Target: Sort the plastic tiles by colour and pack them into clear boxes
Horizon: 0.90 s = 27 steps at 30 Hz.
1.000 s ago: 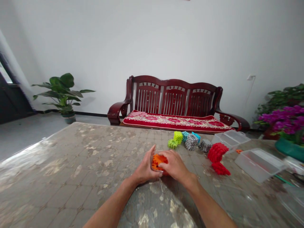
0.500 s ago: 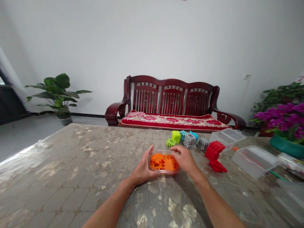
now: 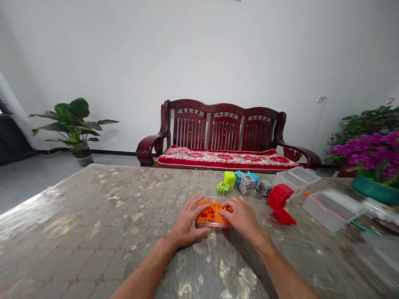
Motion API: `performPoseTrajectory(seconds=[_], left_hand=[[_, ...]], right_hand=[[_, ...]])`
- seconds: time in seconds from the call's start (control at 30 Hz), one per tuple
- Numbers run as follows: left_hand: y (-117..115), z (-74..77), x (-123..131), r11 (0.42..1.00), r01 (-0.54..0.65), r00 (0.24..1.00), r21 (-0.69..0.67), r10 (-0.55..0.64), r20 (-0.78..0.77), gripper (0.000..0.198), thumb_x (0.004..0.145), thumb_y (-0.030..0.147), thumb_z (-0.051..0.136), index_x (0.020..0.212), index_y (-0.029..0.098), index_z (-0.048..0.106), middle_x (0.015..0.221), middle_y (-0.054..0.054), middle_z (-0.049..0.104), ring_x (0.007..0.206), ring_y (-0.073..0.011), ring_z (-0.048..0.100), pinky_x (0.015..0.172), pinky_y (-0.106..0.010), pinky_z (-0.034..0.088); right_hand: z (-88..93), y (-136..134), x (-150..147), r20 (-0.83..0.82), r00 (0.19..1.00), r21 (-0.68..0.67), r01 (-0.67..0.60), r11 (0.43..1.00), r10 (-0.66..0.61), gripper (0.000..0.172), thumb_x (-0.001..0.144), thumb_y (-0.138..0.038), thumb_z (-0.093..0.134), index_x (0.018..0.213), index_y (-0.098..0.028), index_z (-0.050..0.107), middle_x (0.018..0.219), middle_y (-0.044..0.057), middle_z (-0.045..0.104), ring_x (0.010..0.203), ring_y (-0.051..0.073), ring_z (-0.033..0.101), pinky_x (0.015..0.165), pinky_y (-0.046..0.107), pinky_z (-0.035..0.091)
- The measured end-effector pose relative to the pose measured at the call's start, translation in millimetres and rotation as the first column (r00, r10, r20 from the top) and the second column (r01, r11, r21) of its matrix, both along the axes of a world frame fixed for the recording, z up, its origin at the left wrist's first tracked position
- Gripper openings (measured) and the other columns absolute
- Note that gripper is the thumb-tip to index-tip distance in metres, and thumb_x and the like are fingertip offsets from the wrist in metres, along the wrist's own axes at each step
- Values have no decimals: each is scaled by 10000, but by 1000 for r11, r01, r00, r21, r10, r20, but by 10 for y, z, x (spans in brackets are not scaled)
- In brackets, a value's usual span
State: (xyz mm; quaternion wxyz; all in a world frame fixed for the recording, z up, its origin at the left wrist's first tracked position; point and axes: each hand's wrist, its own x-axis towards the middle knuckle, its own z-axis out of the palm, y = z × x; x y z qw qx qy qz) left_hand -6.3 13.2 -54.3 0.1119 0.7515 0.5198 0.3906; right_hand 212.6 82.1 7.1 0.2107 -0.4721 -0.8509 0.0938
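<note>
A clear plastic box (image 3: 215, 226) full of orange interlocking pieces (image 3: 215, 212) sits on the patterned tablecloth (image 3: 124, 224). My left hand (image 3: 189, 220) wraps round the box's left side, its thumb along the near edge and its fingers reaching over the orange pieces. From the right, my right hand (image 3: 243, 214) rests at the box's right side, with thumb and fingertips on the orange pieces.
Green (image 3: 230, 178), blue, grey (image 3: 247, 185) and red (image 3: 280, 197) built shapes stand beyond and right of the box. Further right are translucent containers (image 3: 333, 211) and purple flowers in a teal pot (image 3: 375, 190). A wooden bench (image 3: 224, 128) stands behind the table.
My left fingers have moved from the box's side over onto the orange pieces. My right hand has come slightly lower, its fingertips now on the pieces. The view has shifted slightly.
</note>
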Motion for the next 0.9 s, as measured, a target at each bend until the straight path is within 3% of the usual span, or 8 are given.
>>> performPoseTrajectory(seconds=[0.1,0.27,0.47,0.6,0.77,0.9], left_hand=[[9,5,-8,1000,-14,1000,-15,14,2,576,734,381,780,1287,291,646,1458,-92,535,1451,-367,317,1186,-586,287],[9,10,-17,999,-21,1000,-26,21,-4,544,772,408,752,1292,290,644,1451,-84,551,1453,-368,314,1173,-584,313],[8,12,-18,1000,-16,1000,-12,16,-25,530,780,408,749,1286,288,647,1443,-80,556,1449,-354,320,1184,-569,297],[5,32,-11,999,-26,999,-19,26,-30,529,771,437,759,1274,305,661,1441,-75,560,1441,-364,335,1181,-570,304],[3,31,-15,1000,-27,998,-6,27,-60,529,769,423,762,1271,289,663,1437,-81,567,1433,-366,348,1177,-574,312],[12,-4,-14,1000,-23,998,13,24,-65,560,772,405,755,1304,278,636,1450,-91,552,1446,-355,334,1179,-576,312]], right_hand=[[4,82,9,-32,999,-53,12,999,-14,112,794,-296,654,817,-256,757,908,27,754,893,218,628,811,309,443],[51,215,6,-126,991,-230,20,973,-50,147,810,-287,602,787,-237,739,818,13,760,746,185,669,661,269,437],[23,183,-25,-131,991,-121,18,992,-34,170,807,-258,612,897,-235,754,965,45,747,905,207,667,808,297,462],[-21,119,-32,-123,992,-90,-33,995,22,164,812,-246,613,882,-243,761,947,39,734,931,211,650,852,309,463],[-73,86,-63,-122,992,-86,-36,996,25,182,823,-296,628,913,-247,779,949,57,735,898,211,654,832,313,476],[-80,126,-28,-236,971,-119,-56,991,26,224,808,-360,643,931,-235,783,960,72,746,893,215,668,822,316,496]])
